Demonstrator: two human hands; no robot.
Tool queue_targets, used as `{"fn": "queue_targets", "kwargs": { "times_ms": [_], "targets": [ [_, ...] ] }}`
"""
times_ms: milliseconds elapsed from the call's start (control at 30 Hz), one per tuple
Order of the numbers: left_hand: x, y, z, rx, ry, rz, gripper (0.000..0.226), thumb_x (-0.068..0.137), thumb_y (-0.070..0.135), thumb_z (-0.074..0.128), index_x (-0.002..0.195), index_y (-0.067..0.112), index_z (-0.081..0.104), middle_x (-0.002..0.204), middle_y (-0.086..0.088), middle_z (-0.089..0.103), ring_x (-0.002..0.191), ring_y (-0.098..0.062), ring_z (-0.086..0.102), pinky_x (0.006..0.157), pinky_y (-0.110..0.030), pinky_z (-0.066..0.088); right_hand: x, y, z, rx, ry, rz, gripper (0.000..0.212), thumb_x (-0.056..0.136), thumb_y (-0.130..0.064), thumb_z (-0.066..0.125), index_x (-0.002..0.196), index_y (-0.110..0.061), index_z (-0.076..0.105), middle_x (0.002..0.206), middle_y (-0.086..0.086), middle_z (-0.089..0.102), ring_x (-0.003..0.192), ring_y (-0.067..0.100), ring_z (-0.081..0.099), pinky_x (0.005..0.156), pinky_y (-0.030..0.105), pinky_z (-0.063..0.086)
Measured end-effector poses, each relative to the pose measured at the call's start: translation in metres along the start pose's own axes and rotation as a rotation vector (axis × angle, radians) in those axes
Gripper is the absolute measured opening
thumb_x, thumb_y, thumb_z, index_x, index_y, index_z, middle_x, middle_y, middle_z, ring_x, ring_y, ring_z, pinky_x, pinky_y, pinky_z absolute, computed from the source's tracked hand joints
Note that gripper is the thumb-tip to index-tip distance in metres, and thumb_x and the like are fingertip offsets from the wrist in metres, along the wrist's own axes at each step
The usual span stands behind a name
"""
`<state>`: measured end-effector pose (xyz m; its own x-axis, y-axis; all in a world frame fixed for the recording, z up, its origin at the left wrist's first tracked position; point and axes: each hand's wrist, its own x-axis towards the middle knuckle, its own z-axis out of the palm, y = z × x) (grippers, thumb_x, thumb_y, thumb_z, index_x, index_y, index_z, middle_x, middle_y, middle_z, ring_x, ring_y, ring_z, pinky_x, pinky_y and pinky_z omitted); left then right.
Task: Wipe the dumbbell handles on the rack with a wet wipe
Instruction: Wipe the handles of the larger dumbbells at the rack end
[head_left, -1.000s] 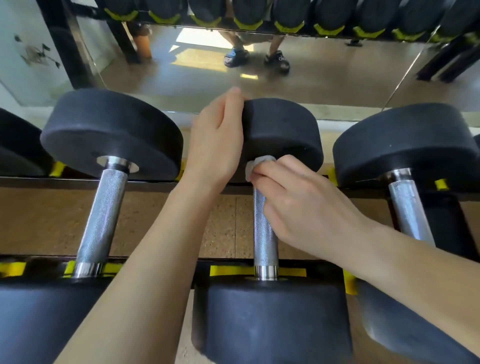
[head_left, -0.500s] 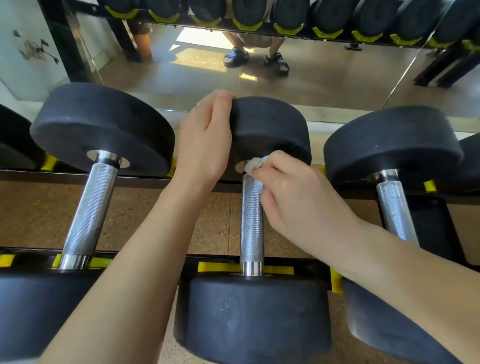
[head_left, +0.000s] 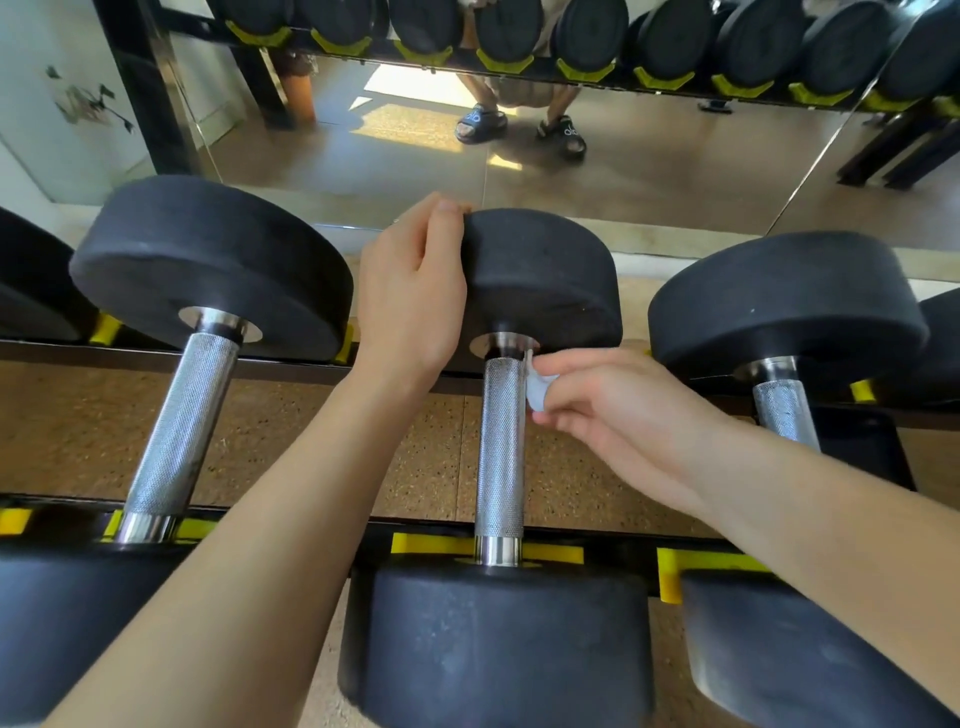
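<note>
The right hand (head_left: 618, 410) pinches a small crumpled wet wipe (head_left: 537, 388) against the right side of the middle dumbbell handle (head_left: 500, 447), near its far end just below the collar. The left hand (head_left: 415, 296) curls its fingers over the far weight head (head_left: 540, 280), gripping its edge to steady it. To the left of the left hand lies 1 neighbouring handle (head_left: 182, 421), and another (head_left: 784, 415) lies right of the right hand. The wipe is bunched small, so knurling on the handle's underside could be missed; if the left hand eases off, the dumbbell may roll on the rack (head_left: 436, 544)
</note>
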<state>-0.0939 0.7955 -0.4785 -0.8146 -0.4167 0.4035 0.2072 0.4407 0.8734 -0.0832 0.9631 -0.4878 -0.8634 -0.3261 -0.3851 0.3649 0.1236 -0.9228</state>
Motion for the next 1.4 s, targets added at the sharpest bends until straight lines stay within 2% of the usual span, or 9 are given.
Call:
{"fn": "queue_targets", "kwargs": {
  "times_ms": [233,500,567,633,733,867,1033,1233,1400],
  "targets": [
    [-0.001,0.000,-0.001,0.000,0.013,-0.006,0.037,0.101,0.029,0.033,0.084,0.017,0.064,0.079,0.006,0.057,0.077,-0.003,0.048,0.067,-0.024,0.035,0.013,0.003,0.001,0.190,-0.172,0.222,0.041,0.084,0.002,0.047,0.118,-0.005,0.068,0.114,0.013,0.070,0.097,0.019,0.055,0.080,0.027,0.044],
    [-0.001,-0.003,0.002,0.000,0.041,0.010,0.038,0.101,0.027,0.034,0.083,0.014,0.064,0.079,-0.002,0.058,0.076,-0.006,0.048,0.067,-0.030,0.035,0.009,0.000,-0.001,0.192,-0.138,0.118,0.031,0.087,0.004,0.053,0.113,0.017,0.062,0.095,0.014,0.056,0.074,0.014,0.051,0.069,0.024,0.047],
    [-0.001,-0.002,0.002,-0.009,0.052,0.005,0.039,0.101,0.027,0.034,0.083,0.014,0.066,0.081,-0.003,0.060,0.077,-0.006,0.050,0.067,-0.030,0.036,0.001,-0.003,-0.004,0.070,-0.096,-0.015,0.023,0.089,0.003,0.057,0.105,0.018,0.064,0.097,0.015,0.063,0.081,0.017,0.057,0.077,0.027,0.052],
    [-0.002,-0.002,0.003,-0.009,0.063,-0.004,0.039,0.100,0.028,0.034,0.085,0.015,0.068,0.082,-0.002,0.062,0.078,-0.006,0.051,0.068,-0.031,0.037,-0.008,-0.006,-0.007,-0.162,-0.026,-0.183,0.018,0.090,-0.004,0.065,0.105,-0.001,0.075,0.097,0.005,0.074,0.084,0.013,0.067,0.085,0.030,0.055],
    [-0.001,-0.001,0.002,0.002,0.066,-0.003,0.040,0.099,0.029,0.033,0.085,0.015,0.068,0.082,-0.002,0.062,0.079,-0.008,0.052,0.070,-0.035,0.039,-0.017,-0.008,-0.007,-0.597,0.086,-0.517,0.018,0.090,-0.017,0.069,0.104,-0.023,0.077,0.085,-0.006,0.074,0.074,0.008,0.070,0.074,0.028,0.058],
    [-0.002,-0.001,0.001,0.001,0.046,0.011,0.041,0.101,0.029,0.033,0.087,0.015,0.068,0.082,-0.004,0.061,0.078,-0.008,0.051,0.070,-0.038,0.039,-0.019,-0.008,0.004,-0.957,0.109,-0.899,0.020,0.095,-0.020,0.063,0.112,-0.025,0.073,0.086,-0.018,0.063,0.077,0.003,0.059,0.068,0.016,0.048],
    [-0.002,-0.001,-0.001,0.005,0.027,0.019,0.039,0.101,0.026,0.034,0.088,0.011,0.067,0.082,-0.007,0.059,0.076,-0.010,0.050,0.069,-0.038,0.038,-0.013,-0.005,0.017,-1.228,0.099,-1.005,0.030,0.097,-0.021,0.057,0.127,-0.020,0.055,0.101,-0.006,0.061,0.092,0.014,0.054,0.073,0.034,0.051],
    [-0.002,0.001,-0.001,0.009,0.027,-0.013,0.041,0.100,0.027,0.033,0.090,0.004,0.065,0.088,-0.014,0.060,0.083,-0.019,0.052,0.074,-0.039,0.038,-0.020,-0.007,0.005,-1.299,-0.062,-0.933,0.026,0.098,-0.019,0.047,0.105,-0.007,0.069,0.113,0.003,0.047,0.087,0.017,0.058,0.072,0.032,0.051],
    [-0.003,0.000,-0.001,0.005,0.017,-0.012,0.041,0.101,0.027,0.031,0.090,0.007,0.066,0.087,-0.011,0.060,0.083,-0.017,0.053,0.073,-0.038,0.038,-0.023,-0.009,0.005,-1.538,-0.085,-0.906,0.022,0.093,-0.013,0.059,0.114,-0.010,0.066,0.118,0.007,0.046,0.086,0.015,0.051,0.064,0.029,0.053]
  ]
}}
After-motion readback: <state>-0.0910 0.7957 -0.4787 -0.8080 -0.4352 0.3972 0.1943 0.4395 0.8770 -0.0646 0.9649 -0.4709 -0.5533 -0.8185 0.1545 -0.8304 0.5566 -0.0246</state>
